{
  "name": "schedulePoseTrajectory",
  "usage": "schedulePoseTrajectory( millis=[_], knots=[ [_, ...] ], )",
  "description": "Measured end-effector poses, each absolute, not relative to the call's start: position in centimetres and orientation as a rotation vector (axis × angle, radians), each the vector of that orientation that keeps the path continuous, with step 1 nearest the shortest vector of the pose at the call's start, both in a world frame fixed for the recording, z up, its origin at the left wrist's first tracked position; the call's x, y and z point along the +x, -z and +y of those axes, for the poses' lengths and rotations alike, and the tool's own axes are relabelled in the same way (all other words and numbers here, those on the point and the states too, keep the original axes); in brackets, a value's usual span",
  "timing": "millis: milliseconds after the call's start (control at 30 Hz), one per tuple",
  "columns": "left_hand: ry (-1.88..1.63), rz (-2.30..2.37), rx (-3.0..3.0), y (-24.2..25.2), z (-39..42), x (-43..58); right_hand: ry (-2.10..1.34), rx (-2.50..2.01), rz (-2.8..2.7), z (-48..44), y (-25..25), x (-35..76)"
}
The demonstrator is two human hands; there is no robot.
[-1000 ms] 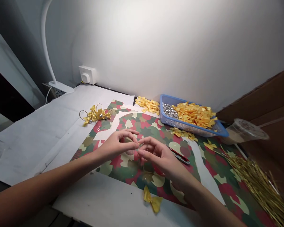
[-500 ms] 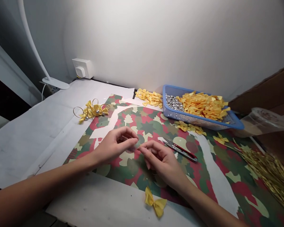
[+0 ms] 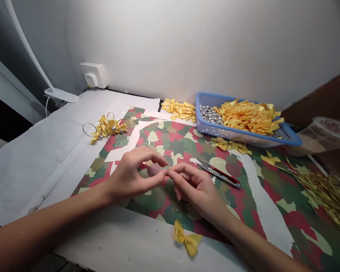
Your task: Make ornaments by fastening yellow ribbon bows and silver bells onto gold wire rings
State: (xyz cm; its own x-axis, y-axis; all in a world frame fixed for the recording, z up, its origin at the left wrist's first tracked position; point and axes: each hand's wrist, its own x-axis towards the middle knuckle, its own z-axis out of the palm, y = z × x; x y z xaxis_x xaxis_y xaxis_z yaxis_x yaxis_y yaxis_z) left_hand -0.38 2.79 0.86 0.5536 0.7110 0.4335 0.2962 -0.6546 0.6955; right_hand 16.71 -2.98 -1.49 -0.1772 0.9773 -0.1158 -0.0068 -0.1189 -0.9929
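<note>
My left hand (image 3: 132, 172) is held over the patterned paper (image 3: 178, 147), its index finger arched away from the thumb. The left thumb tip meets the fingertips of my right hand (image 3: 197, 187). Thumb and index finger of the right hand are pinched together; whatever they hold is too small to make out. A yellow ribbon bow (image 3: 187, 238) lies on the white sheet just below the right hand. Thread snips (image 3: 219, 173) with a red edge rest on the paper to the right of the hands.
A blue basket (image 3: 252, 139) holds yellow bows and silver bells. More bows (image 3: 178, 109) are heaped to its left. Finished-looking bow rings (image 3: 109, 127) sit at left. Gold twist ties (image 3: 325, 192) and a clear plastic cup (image 3: 325, 136) are at right. A lamp base (image 3: 62, 95) stands back left.
The left index finger has lifted away from its thumb, and that thumb has come up against the right fingertips. The right hand stays pinched. The view has shifted slightly.
</note>
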Motion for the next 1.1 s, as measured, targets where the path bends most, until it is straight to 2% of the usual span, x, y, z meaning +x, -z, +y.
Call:
schedulePoseTrajectory(
  millis=[400, 767, 1100],
  knots=[
    [-0.996, 0.83, 2.305, -1.12, 2.75, -0.15, -1.42, -1.175, -1.293, -3.25, 1.58, 16.63],
    [-0.93, 0.818, 2.301, -1.11, 2.42, -0.09, -1.066, -1.189, -1.289, -3.46, 1.79, 16.61],
    [-0.922, 0.806, 2.32, -1.29, 2.34, -0.12, -1.025, -1.238, -1.345, -3.64, 1.8, 16.62]
  ],
)
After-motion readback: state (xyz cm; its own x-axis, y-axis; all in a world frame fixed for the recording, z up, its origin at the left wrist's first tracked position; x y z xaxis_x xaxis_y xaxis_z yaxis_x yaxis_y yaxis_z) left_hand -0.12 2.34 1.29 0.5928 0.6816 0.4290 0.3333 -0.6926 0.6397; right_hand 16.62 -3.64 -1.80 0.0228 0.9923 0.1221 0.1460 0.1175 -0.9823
